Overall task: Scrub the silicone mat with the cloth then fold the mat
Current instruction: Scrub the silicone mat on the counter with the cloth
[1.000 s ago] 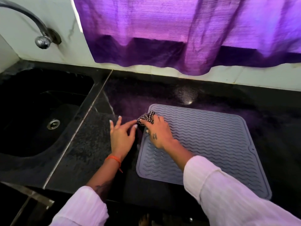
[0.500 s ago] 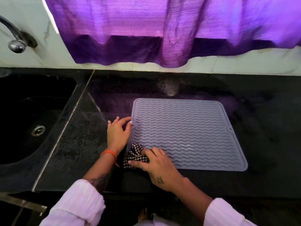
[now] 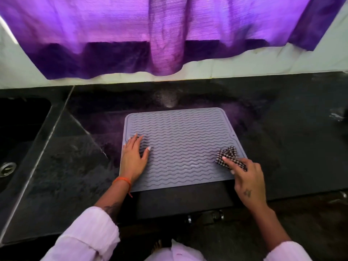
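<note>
A grey silicone mat (image 3: pixel 184 140) with wavy ridges lies flat on the black counter. My left hand (image 3: pixel 134 159) rests flat on the mat's left part, fingers straight and spread. A bunched black-and-white checked cloth (image 3: pixel 228 156) sits on the mat's near right edge. My right hand (image 3: pixel 246 178) holds the cloth from the near side, fingers curled over it, with part of the cloth hidden under them.
A black sink (image 3: pixel 17 140) with a drain (image 3: pixel 6 168) lies to the left. A purple curtain (image 3: pixel 169 34) hangs over the back wall. The dark counter (image 3: pixel 291 138) extends to the right of the mat; its front edge runs just below the mat.
My right hand has swept the cloth from the mat's near left corner across to its near right edge. My left hand has moved from the mat's left edge onto its surface.
</note>
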